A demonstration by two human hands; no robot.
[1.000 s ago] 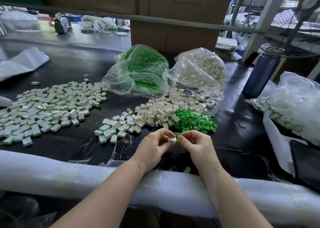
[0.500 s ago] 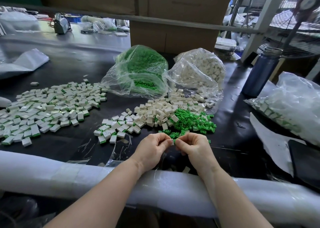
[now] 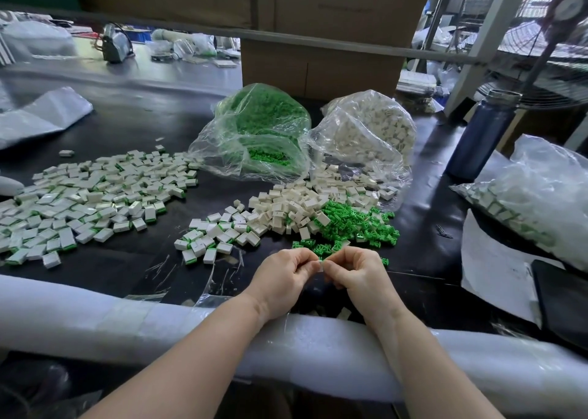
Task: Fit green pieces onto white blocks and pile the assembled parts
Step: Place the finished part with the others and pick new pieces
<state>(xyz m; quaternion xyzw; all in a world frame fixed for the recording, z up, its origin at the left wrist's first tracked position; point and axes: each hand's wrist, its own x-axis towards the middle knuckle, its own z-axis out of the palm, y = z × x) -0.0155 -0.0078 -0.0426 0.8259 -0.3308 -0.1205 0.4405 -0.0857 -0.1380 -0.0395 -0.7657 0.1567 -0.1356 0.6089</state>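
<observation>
Left hand [image 3: 284, 274] and right hand [image 3: 353, 273] now pinched together on a part [image 3: 320, 262] | white block, visible a second ago, now almost hidden | held just before green pile [image 3: 356, 224] | fitting judged nearly done

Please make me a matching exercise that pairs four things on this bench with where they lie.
Things:
1. bag of green pieces
2. blue bottle
3. assembled parts
4. loose green pieces

Places:
A. spread on the left of the table
B. upright at the right, beyond a bag
C. just beyond both hands
D. centre back, before the cardboard box

Pairs: 1-D, 2-B, 3-A, 4-C
</observation>
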